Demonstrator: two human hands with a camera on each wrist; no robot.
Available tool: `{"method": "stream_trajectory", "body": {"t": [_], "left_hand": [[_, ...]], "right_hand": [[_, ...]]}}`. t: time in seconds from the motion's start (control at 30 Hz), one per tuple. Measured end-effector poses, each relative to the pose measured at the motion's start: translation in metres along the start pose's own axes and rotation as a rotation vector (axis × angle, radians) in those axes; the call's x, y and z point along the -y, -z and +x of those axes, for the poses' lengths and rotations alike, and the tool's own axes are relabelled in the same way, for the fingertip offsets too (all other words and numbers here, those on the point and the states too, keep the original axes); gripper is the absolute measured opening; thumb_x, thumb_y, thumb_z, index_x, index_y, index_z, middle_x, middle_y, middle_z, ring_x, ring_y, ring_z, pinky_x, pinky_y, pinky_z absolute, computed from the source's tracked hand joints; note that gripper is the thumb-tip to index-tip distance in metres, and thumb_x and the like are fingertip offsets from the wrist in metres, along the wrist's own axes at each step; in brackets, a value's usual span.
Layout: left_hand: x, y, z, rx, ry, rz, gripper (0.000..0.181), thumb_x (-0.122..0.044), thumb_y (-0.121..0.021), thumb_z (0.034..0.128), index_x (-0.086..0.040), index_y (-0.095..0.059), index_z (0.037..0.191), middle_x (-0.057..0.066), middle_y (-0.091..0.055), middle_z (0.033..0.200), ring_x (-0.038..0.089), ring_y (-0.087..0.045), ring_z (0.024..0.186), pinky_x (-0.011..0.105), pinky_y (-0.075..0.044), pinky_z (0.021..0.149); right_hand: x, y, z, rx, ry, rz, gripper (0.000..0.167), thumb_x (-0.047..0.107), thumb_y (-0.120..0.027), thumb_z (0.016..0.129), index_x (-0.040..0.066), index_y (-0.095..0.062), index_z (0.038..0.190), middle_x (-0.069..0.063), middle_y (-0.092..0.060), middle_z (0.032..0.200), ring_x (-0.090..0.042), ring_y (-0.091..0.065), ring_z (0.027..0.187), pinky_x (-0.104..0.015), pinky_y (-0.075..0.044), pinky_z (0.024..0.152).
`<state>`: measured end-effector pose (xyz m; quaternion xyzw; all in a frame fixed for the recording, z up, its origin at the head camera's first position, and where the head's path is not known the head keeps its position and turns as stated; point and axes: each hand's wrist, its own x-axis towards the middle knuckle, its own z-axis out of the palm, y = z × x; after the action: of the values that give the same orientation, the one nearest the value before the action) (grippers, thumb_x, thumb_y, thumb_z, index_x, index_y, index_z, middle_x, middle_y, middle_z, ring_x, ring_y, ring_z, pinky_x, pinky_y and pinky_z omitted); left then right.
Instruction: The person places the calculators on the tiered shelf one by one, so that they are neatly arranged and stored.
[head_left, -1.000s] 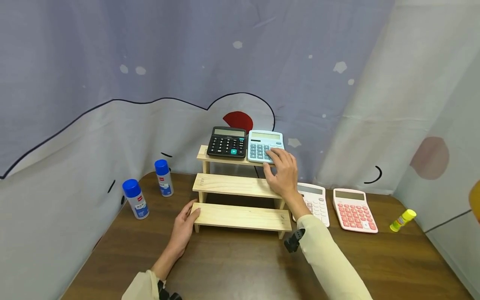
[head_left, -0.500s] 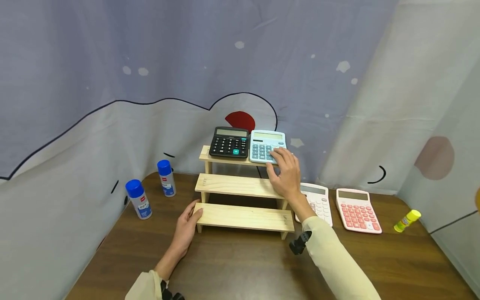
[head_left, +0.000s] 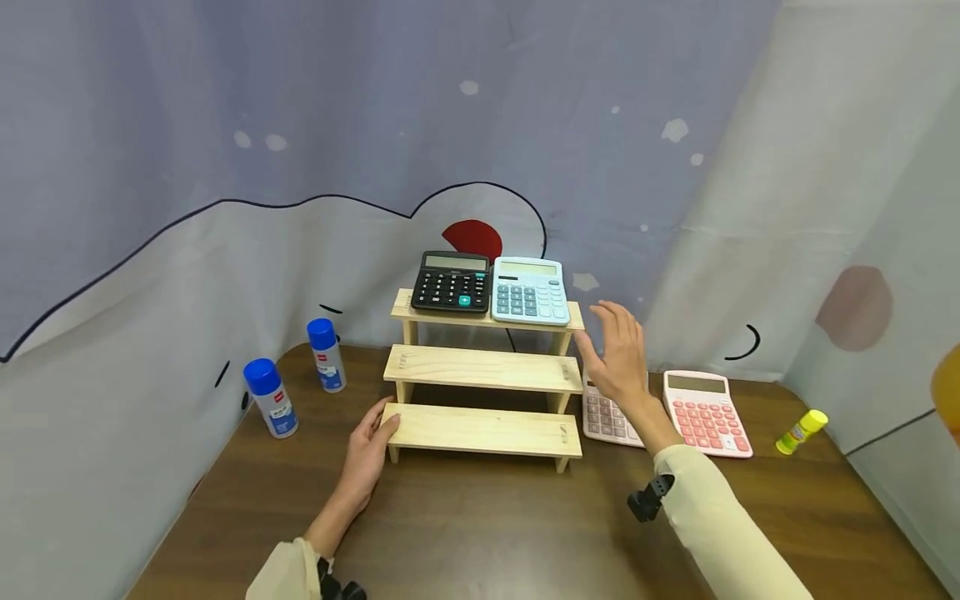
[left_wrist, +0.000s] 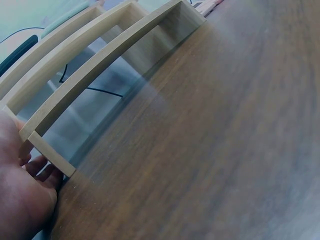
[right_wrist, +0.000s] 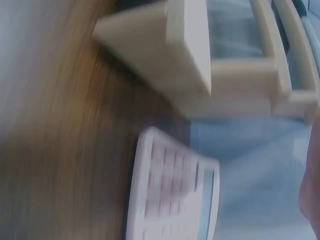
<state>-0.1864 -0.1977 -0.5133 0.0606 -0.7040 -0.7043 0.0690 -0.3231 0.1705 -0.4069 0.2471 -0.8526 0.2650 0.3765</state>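
Observation:
A three-tier wooden stand [head_left: 480, 430] carries a black calculator [head_left: 452, 283] and a light blue calculator [head_left: 529, 292] side by side on its top tier. My left hand [head_left: 364, 458] grips the left end of the bottom tier; in the left wrist view that hand [left_wrist: 22, 195] has its fingers around the corner by the leg [left_wrist: 52, 154]. Off the stand's right side, my right hand [head_left: 619, 358] is raised with loosely bent fingers, holding nothing. Below it lies a white calculator [head_left: 606, 417], partly covered by the hand and wrist, also blurred in the right wrist view [right_wrist: 170, 190].
On the wooden table [head_left: 465, 533], a pink-keyed calculator [head_left: 707, 415] and a yellow glue stick [head_left: 802, 432] lie to the right. Two blue-capped bottles [head_left: 272, 398] [head_left: 327, 356] stand at the left. A printed curtain [head_left: 360, 275] hangs behind.
My right hand has let go of the light blue calculator and moved right, over the white one. The left hand keeps its place on the stand.

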Motion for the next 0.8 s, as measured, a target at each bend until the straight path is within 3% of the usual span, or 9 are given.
{"method": "stream_trajectory", "body": {"t": [0.1,0.17,0.3,0.43,0.63,0.8], "left_hand": [[-0.001,0.003,0.0,-0.009,0.006,-0.003,0.056,-0.033,-0.055,0.1035,-0.009,-0.039,0.152,0.013,-0.044,0.154,0.021,-0.043,0.137,0.01,-0.04,0.098],[0.0,0.003,0.0,-0.014,0.013,-0.009,0.056,-0.033,-0.055,0.1033,-0.01,-0.04,0.151,0.012,-0.047,0.151,0.02,-0.045,0.133,0.006,-0.041,0.092],[0.001,0.004,0.0,-0.011,0.021,-0.01,0.056,-0.033,-0.055,0.1031,-0.01,-0.039,0.152,0.012,-0.044,0.154,0.022,-0.042,0.138,0.022,-0.04,0.107],[0.001,0.003,-0.002,0.007,0.022,-0.022,0.057,-0.033,-0.055,0.1034,-0.01,-0.038,0.153,0.013,-0.036,0.159,0.025,-0.032,0.146,0.043,-0.029,0.119],[-0.001,0.001,-0.002,0.029,0.012,-0.027,0.058,-0.033,-0.053,0.1041,-0.009,-0.035,0.154,0.013,-0.031,0.162,0.028,-0.027,0.149,0.049,-0.025,0.121],[-0.003,0.002,-0.002,0.023,0.006,-0.001,0.057,-0.034,-0.052,0.1047,-0.009,-0.036,0.154,0.014,-0.021,0.165,0.033,-0.015,0.154,0.053,-0.02,0.123]], "right_hand": [[-0.014,0.012,-0.004,0.017,-0.039,-0.04,0.051,0.035,-0.056,0.094,0.001,-0.054,0.131,-0.022,-0.05,0.138,-0.039,-0.043,0.13,-0.057,-0.031,0.106],[-0.024,0.019,-0.009,0.028,-0.071,-0.073,0.053,0.035,-0.058,0.093,0.0,-0.053,0.132,-0.022,-0.05,0.138,-0.04,-0.042,0.131,-0.057,-0.03,0.107],[-0.045,0.031,-0.026,0.065,-0.147,-0.14,0.057,0.037,-0.06,0.093,-0.001,-0.051,0.135,-0.023,-0.047,0.14,-0.041,-0.039,0.132,-0.058,-0.028,0.108],[-0.064,0.042,-0.047,0.108,-0.217,-0.201,0.06,0.04,-0.058,0.095,-0.002,-0.047,0.138,-0.026,-0.044,0.14,-0.045,-0.037,0.132,-0.06,-0.026,0.108],[-0.087,0.057,-0.073,0.17,-0.314,-0.264,0.065,0.043,-0.057,0.096,-0.003,-0.043,0.14,-0.028,-0.041,0.141,-0.047,-0.034,0.132,-0.062,-0.024,0.108],[-0.1,0.066,-0.09,0.217,-0.391,-0.318,0.07,0.045,-0.055,0.096,-0.005,-0.04,0.142,-0.03,-0.038,0.142,-0.049,-0.032,0.133,-0.063,-0.023,0.108]]}}
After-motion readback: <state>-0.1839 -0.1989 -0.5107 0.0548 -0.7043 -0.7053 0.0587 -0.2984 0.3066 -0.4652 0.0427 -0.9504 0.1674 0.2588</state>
